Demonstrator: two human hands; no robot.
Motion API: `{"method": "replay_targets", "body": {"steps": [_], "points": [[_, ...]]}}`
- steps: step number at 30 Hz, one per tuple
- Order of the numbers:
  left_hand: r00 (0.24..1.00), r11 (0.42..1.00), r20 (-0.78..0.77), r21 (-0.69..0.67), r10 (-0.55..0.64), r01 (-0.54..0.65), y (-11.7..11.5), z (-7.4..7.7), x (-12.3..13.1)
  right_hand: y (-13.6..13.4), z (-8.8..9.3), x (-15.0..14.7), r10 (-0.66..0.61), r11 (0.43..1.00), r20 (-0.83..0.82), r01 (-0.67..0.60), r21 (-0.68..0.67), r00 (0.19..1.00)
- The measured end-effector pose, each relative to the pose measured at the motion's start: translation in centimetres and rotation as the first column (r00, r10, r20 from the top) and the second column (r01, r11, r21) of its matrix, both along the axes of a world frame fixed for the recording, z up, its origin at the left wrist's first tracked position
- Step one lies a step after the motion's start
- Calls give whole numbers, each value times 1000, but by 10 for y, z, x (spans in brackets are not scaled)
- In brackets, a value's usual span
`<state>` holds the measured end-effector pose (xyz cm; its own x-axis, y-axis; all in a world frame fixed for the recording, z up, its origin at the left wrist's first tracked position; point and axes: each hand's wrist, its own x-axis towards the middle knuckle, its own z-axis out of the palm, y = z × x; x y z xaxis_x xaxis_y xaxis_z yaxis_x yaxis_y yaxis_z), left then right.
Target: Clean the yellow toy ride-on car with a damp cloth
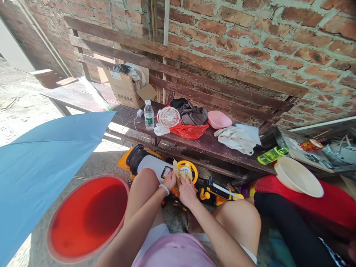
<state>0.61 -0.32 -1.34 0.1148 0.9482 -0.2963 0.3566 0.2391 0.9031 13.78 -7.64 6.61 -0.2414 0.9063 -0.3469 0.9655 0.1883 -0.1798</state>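
My left hand [169, 180], with a beaded bracelet at its wrist, is closed on a pale yellow leaf-like piece [176, 168] that sticks up past the fingers. Close against it, my right hand [187, 191] has its fingers bent around the lower part of the same pale yellow stuff. What kind of thing it is, I cannot make out. Just beyond both hands lies a yellow and black ride-on toy [150, 165] with a yellow steering wheel [195, 171]. The fingertips are partly hidden.
A large red tub [83, 222] stands left of my knees, beside a blue umbrella [50, 163]. The wooden bench [125, 118] ahead bears a cardboard box [125, 89], a water bottle [149, 115], a small fan [169, 116] and a pink bowl [219, 119]. Another person's leg [289, 218] is at right.
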Motion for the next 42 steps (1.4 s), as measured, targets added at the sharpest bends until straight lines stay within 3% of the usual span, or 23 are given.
{"method": "replay_targets", "body": {"steps": [5,9,14,19,25,29,35,42], "points": [[996,994,-32,62,-88,90,-7,4,3,-2,11,23,30,998,-39,-31,-47,999],[986,990,-108,43,-130,136,-9,3,1,12,29,50,16,994,-7,-16,-105,1000],[979,988,-133,19,-153,156,-9,2,1,53,44,71,-95,994,103,88,69,990],[981,990,-144,37,-133,140,-10,0,4,95,26,70,-115,993,80,116,0,990],[975,984,-158,62,-156,167,-14,-5,2,115,2,59,-194,980,106,198,-30,975],[960,973,-191,66,-204,220,-16,-5,0,122,5,50,-249,967,136,254,-17,959],[960,974,-197,68,-200,216,-20,-6,0,132,13,33,-162,987,156,160,23,974],[951,967,-206,59,-231,248,-20,-9,-4,153,13,28,-382,918,93,389,-77,920]]}}
